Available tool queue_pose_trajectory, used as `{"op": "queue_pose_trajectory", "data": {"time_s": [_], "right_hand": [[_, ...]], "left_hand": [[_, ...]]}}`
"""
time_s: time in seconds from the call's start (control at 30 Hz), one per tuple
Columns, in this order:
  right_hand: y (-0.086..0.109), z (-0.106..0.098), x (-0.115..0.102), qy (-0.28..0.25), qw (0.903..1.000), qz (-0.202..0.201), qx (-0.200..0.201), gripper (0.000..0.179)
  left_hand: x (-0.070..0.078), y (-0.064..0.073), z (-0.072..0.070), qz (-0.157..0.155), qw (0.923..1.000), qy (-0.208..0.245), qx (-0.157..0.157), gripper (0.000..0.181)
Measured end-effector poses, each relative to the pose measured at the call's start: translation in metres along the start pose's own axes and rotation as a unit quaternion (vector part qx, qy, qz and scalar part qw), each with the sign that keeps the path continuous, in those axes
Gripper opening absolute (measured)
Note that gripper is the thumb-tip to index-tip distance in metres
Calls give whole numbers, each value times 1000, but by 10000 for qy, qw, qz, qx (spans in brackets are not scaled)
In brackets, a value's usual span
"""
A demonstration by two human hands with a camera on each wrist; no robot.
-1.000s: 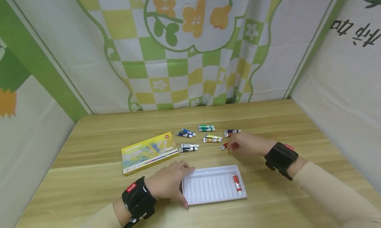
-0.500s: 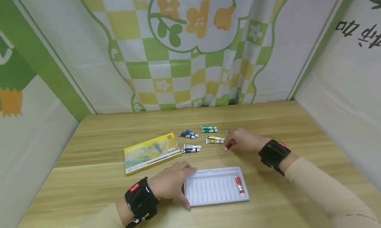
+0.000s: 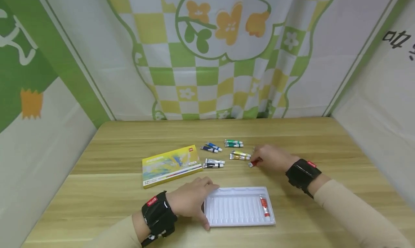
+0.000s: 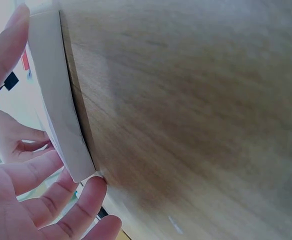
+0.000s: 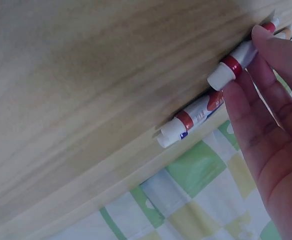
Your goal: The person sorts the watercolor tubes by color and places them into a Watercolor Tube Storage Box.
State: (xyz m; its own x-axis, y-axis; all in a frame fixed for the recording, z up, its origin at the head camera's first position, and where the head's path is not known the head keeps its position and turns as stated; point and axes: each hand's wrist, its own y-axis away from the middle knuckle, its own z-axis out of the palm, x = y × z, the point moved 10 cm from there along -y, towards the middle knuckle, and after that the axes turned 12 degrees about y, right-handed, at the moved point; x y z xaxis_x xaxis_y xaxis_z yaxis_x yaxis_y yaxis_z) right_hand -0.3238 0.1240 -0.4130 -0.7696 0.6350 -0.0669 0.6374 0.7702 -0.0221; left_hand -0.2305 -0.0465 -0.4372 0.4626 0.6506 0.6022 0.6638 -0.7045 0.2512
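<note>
The right hand (image 3: 273, 158) pinches a red tube (image 5: 243, 54) between thumb and fingers on the right of the bench (image 3: 107, 201); whether the tube has left the wood is hard to tell. The left hand (image 3: 191, 197) grips the left side of the white tray (image 3: 231, 208), thumb near, fingers far. The pinch looks light, so the smooth tube could twist or slip out; low knuckles might nudge the pair of tubes (image 5: 198, 111) just beyond; uneven pressure from the left could skew the tray. Counted: one tray, with one orange-red tube (image 3: 264, 206) at its right end; one yellow box (image 3: 173, 167), far left of the tray; two green tubes (image 3: 233, 145), two blue tubes (image 3: 214, 146), two yellowish tubes (image 3: 239, 157), one grey tube (image 3: 215, 161), one black tube (image 3: 213, 165). Twelve tubes altogether.
</note>
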Motion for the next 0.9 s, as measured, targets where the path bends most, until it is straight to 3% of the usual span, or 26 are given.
{"op": "queue_pose_trajectory", "data": {"time_s": [0.37,0.9], "right_hand": [[1,2,4,-146,9996,195,103,18],[1,2,-1,-102,9999,133,10,17]], "left_hand": [[0,0,-1,82,9999,-77,100,108],[2,1,0,68,9999,-151,46,108]]}}
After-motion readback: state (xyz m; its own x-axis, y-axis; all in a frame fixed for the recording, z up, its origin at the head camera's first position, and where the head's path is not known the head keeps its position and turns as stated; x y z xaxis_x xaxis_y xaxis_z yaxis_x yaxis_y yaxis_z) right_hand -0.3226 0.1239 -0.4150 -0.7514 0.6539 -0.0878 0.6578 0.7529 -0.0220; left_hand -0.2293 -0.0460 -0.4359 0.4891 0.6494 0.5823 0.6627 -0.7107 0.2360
